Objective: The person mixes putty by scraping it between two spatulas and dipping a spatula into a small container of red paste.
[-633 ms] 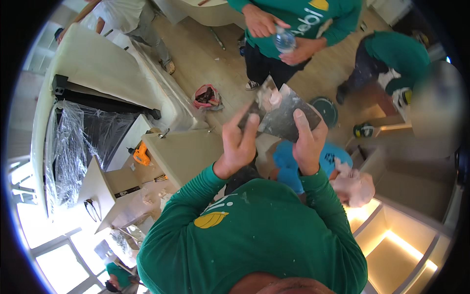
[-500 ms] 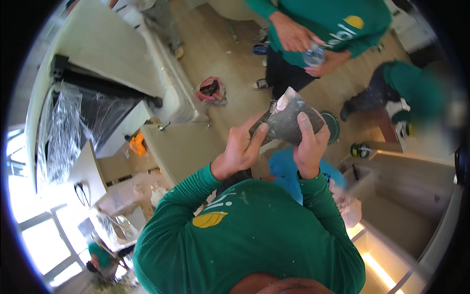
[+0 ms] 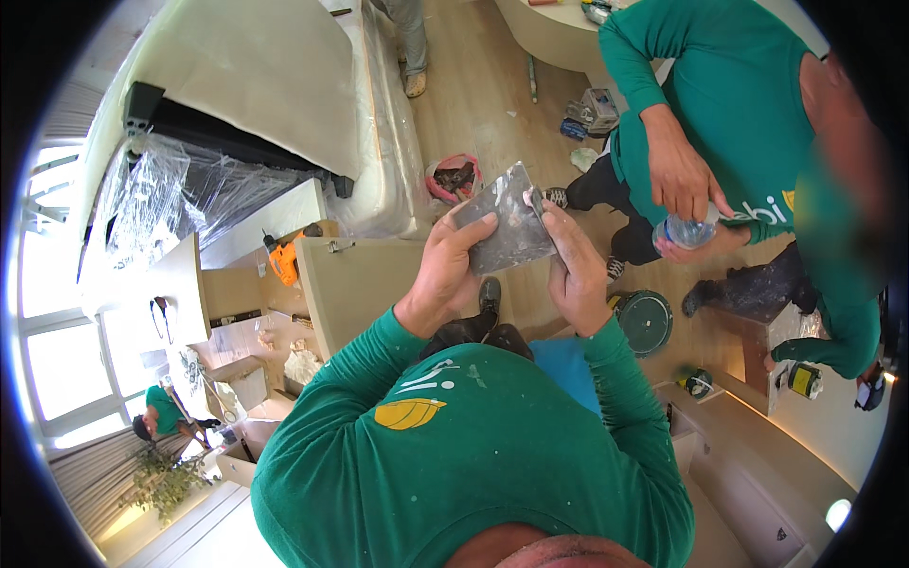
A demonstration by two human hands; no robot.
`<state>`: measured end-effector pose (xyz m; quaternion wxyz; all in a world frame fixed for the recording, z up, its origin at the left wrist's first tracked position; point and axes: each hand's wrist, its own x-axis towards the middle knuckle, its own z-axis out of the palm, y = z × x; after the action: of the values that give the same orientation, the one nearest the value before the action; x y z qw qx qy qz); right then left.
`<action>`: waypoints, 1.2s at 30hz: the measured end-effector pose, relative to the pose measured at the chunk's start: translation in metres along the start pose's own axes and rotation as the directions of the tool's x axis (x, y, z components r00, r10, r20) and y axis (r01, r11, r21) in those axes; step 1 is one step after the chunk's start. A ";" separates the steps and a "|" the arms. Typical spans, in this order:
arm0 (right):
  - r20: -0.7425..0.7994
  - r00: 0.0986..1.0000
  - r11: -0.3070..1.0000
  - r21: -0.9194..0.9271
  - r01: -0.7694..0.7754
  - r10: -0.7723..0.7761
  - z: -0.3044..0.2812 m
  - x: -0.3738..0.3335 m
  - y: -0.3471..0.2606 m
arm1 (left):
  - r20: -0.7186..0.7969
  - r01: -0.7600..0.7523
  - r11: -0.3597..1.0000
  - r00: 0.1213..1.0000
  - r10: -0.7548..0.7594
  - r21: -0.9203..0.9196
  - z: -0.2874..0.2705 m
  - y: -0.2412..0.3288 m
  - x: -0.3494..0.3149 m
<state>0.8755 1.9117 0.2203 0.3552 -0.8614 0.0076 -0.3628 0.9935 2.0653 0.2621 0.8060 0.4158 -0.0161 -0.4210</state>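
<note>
My left hand [image 3: 447,269] is closed on a square grey putty spreader plate [image 3: 504,232], thumb on its face. Pale smears and specks cover the plate. Opposite, my right hand [image 3: 575,272] grips a thin dark plate [image 3: 537,203], seen nearly edge-on, against the spreader's right edge. A dab of pinkish-white paste sits where the two meet. My right fingers hide most of that thin plate. Both hands are raised in front of my chest, over the floor.
A person in green stands at the right, holding a plastic bottle [image 3: 686,230]. Past my hands lies a pink bag [image 3: 453,180] of dark scraps. A lidded bucket [image 3: 644,322] stands right. An orange drill [image 3: 283,260] rests left, near a pale panel [image 3: 365,284]. Another person crouches far right.
The spreader has turned and shifted left with my left hand. My right thumb has left its face, and the thin plate now shows edge-on. The view has swung, putting the bottle-holding person farther right.
</note>
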 end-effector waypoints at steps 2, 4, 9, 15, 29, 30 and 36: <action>0.135 0.990 0.994 -0.109 -0.022 0.036 -0.020 0.004 0.023 | 0.015 0.000 1.000 1.000 0.000 0.026 0.002 0.002 0.012; 0.257 0.964 0.967 -0.253 -0.006 0.073 -0.041 0.011 0.039 | 0.021 -0.060 0.996 0.998 0.058 0.062 0.011 0.002 0.020; -0.055 0.989 0.974 -0.173 -0.144 0.137 -0.064 0.042 0.018 | 0.052 -0.423 0.801 0.894 0.445 0.424 0.034 -0.017 0.047; 0.029 0.991 0.986 0.099 -0.133 0.130 -0.043 0.079 0.019 | 0.121 -0.476 0.573 0.828 0.547 0.668 0.055 -0.012 0.080; 0.139 0.986 0.979 0.166 -0.120 0.098 0.015 0.193 0.055 | 0.038 -0.503 0.517 0.741 0.670 0.693 0.020 0.063 0.164; 0.133 0.988 0.978 0.177 -0.107 0.084 0.016 0.207 0.063 | 0.021 -0.530 0.548 0.731 0.682 0.648 0.012 0.077 0.176; 0.186 0.980 0.980 0.196 0.031 -0.068 0.051 0.291 0.110 | -0.060 -0.155 0.962 0.988 0.145 -0.225 -0.020 0.159 0.242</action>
<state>1.1490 1.7816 0.3072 0.4264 -0.8541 -0.0833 -0.2859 1.2631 1.9582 0.2797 0.8783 0.3265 0.0185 -0.3489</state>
